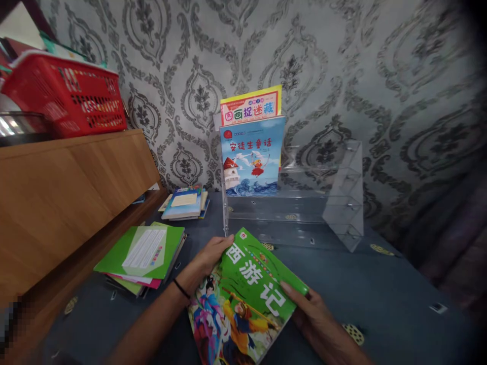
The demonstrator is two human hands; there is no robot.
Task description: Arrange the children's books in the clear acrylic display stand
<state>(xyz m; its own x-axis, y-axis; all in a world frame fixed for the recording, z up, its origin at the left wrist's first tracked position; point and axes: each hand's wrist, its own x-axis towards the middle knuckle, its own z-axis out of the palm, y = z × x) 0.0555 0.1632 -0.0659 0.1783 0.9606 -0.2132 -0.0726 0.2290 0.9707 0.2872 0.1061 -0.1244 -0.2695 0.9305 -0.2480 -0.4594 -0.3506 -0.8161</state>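
A green picture book (247, 299) with large white Chinese characters and cartoon figures is tilted in front of me, its cover facing up. My left hand (213, 256) grips its upper left edge, a dark band round the wrist. On the right edge, my right hand (304, 306) has its thumb on the cover and the other fingers underneath, partly hidden. Just beyond the book stands a clear acrylic book rack (297, 208) with stepped tiers. At its left end a blue book (253, 157) leans in front of a yellow and pink book (251, 107).
Left of my arm lies a stack of books (140, 253) with a green one on top. A smaller book pile (186, 203) sits behind it. A wooden cabinet (76, 187) along the left carries a red plastic basket (72, 94) and a metal bowl (23, 126). Patterned wallpaper backs the dark tablecloth (380, 299).
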